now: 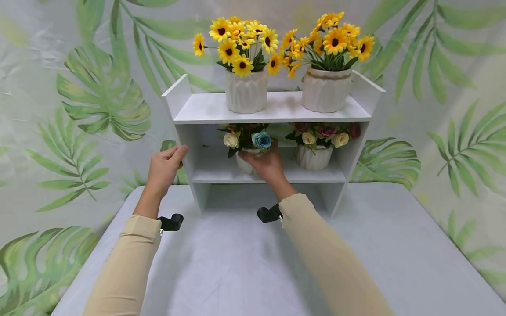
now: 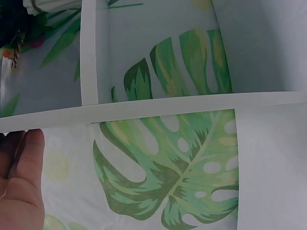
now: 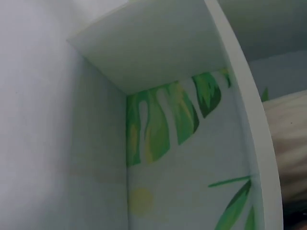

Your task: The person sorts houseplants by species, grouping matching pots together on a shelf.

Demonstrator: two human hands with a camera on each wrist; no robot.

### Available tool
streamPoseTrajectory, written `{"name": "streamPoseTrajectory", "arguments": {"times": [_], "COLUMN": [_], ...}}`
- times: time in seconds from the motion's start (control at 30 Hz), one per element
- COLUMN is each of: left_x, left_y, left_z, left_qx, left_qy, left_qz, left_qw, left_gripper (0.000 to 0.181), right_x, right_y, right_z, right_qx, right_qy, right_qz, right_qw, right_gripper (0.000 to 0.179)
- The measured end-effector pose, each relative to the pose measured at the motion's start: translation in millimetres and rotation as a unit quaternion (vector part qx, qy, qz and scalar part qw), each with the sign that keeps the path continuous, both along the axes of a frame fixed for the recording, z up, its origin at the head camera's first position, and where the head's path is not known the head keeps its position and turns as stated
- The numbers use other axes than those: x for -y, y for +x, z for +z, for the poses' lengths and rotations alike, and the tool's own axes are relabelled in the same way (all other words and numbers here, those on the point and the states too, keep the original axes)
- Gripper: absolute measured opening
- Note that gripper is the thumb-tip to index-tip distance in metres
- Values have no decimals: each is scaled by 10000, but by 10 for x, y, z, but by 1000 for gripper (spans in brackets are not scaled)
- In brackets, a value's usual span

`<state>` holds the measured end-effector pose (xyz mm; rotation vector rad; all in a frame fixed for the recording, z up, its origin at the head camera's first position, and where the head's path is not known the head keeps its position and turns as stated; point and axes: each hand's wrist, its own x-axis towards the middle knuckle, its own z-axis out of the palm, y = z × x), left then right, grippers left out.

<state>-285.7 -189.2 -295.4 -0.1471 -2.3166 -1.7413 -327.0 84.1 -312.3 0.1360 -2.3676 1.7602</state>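
Note:
On the middle level of a white shelf unit (image 1: 272,120), my right hand (image 1: 269,164) grips a ribbed white flowerpot (image 1: 246,166) from its right side. This pot holds a blue rose (image 1: 262,140) and a cream rose (image 1: 231,140), with dark leaves around them. In the right wrist view part of the flowerpot (image 3: 290,139) shows past the shelf board's edge. My left hand (image 1: 164,169) is at the unit's left side panel (image 1: 183,151). Its fingertips meet the panel's outer side in the left wrist view, where the hand (image 2: 21,187) is partly cut off.
Another potted rose arrangement (image 1: 315,156) stands to the right on the same level. Two pots of yellow sunflowers, left (image 1: 247,92) and right (image 1: 326,90), stand on the top board. The unit rests on a pale table (image 1: 221,263) before a leaf-patterned backdrop (image 1: 106,92).

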Motion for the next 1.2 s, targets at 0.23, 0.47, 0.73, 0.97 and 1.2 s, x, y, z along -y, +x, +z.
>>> {"name": "streamPoseTrajectory", "arguments": {"times": [0.23, 0.47, 0.73, 0.97, 1.2], "left_x": [-100, -79, -21, -41, -56], "left_y": [-58, -58, 29, 26, 40], "left_z": [-20, -10, -15, 1, -15], "left_qx": [31, -20, 20, -67, -44], "left_qy": [-43, -244, -5, 161, 161], "left_qz": [-104, 164, 542, 512, 547], "left_qw": [9999, 9996, 9985, 9985, 9984], "left_gripper": [57, 58, 54, 58, 58], "right_x": [-303, -771, -1254, -1545, -1636], "right_y": [311, 926, 1480, 1844, 1924], "right_z": [10, -2, -345, -651, -796], "right_qx": [-393, -756, -1532, -1695, -1954], "right_qy": [1035, 2250, 2758, 3003, 3050], "right_qz": [12, -158, -327, -755, -831], "right_qw": [9939, 9713, 9484, 9356, 9284], "right_gripper": [109, 89, 74, 65, 62]}}
